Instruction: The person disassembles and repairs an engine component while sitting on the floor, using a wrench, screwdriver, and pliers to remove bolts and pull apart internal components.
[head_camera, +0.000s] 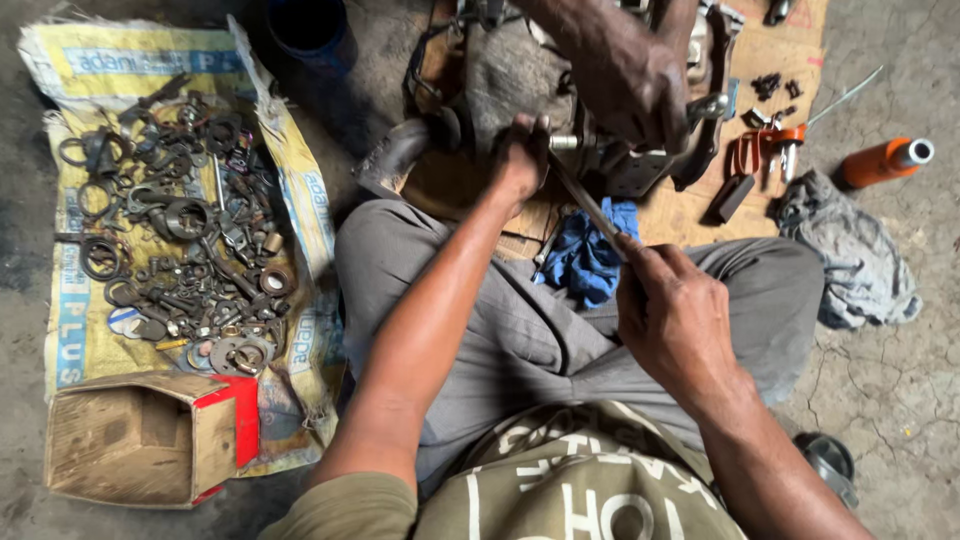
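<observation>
Both hands closed, right hand (672, 312) gripping rod (588, 208)

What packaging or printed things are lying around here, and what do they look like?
Printed sack: spread flat at left under metal parts, yellow with blue bands.
Cardboard box: lower left, open, brown with a red flap.
Orange tube: upper right, lying down, white tip.

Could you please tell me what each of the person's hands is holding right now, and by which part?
The right hand grips a long metal rod at its near end. The left hand is closed at the rod's far end, by the metal assembly; what it grips cannot be told.
</observation>
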